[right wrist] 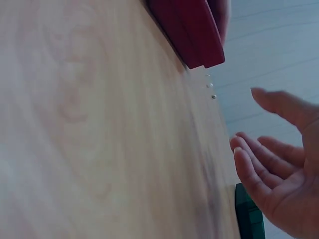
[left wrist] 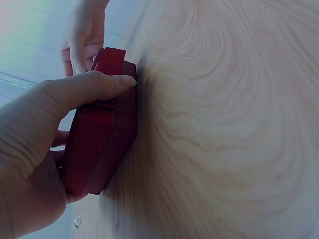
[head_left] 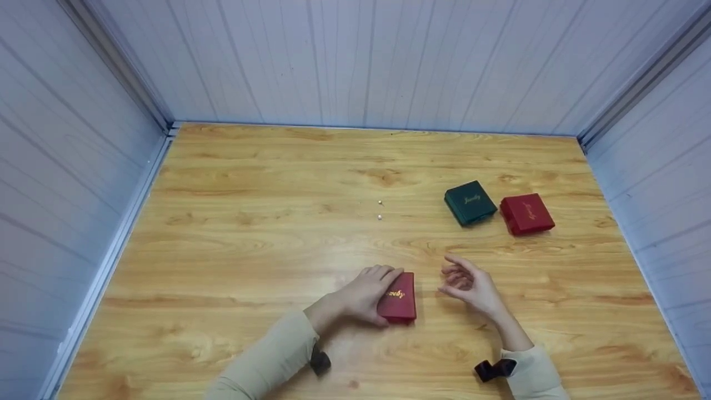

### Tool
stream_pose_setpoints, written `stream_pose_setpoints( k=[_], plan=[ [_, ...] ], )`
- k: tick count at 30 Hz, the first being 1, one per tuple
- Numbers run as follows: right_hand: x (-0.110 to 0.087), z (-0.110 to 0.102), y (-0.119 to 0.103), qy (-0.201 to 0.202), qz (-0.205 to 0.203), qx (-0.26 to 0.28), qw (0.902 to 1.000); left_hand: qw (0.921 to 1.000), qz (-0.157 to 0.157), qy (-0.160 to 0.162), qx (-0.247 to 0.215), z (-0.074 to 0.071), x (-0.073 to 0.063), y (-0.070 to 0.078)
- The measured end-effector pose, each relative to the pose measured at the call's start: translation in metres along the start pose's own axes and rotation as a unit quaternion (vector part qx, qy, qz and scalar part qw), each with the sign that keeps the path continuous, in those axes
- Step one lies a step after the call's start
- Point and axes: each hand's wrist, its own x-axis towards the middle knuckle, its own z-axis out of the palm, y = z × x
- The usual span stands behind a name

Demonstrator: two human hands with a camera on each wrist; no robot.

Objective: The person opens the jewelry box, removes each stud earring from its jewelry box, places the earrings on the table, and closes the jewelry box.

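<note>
A closed red jewelry box (head_left: 401,300) with gold lettering lies near the front of the wooden table. My left hand (head_left: 369,294) grips it across its left side; in the left wrist view the thumb (left wrist: 107,84) presses on the near side of the box (left wrist: 94,144), and the other fingers are mostly hidden behind it. To the right of the box, my right hand (head_left: 469,286) hovers with nothing in it, thumb and fingers apart and loosely bent. The right wrist view shows this hand (right wrist: 279,169) apart from the red box (right wrist: 192,32).
Two tiny earrings, one here (head_left: 380,203) and a second earring (head_left: 379,217), lie on the table (head_left: 266,233) beyond the hands. A green jewelry box (head_left: 470,203) and another red jewelry box (head_left: 527,214) sit at the back right. Pale panel walls (head_left: 344,61) enclose the table.
</note>
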Motion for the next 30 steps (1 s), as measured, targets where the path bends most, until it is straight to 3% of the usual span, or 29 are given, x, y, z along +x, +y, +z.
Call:
stream_pose_setpoints(
  k=[6,12,19,30],
  plan=[
    [-0.007,0.006,0.006,-0.057,-0.017,0.036,0.9976,1.0000,-0.001,-0.004,0.002,0.000,0.000,0.000],
    [-0.009,0.014,0.000,-0.097,-0.032,0.036,0.9941,1.0000,0.003,0.004,-0.002,0.000,0.000,0.000],
    [-0.007,0.022,-0.023,-0.127,-0.029,0.037,0.9907,1.0000,0.004,0.005,0.001,0.001,0.000,-0.001],
    [-0.004,0.036,-0.029,-0.148,0.002,0.024,0.9887,0.9999,0.007,0.010,0.003,0.002,0.001,-0.002]
  ],
)
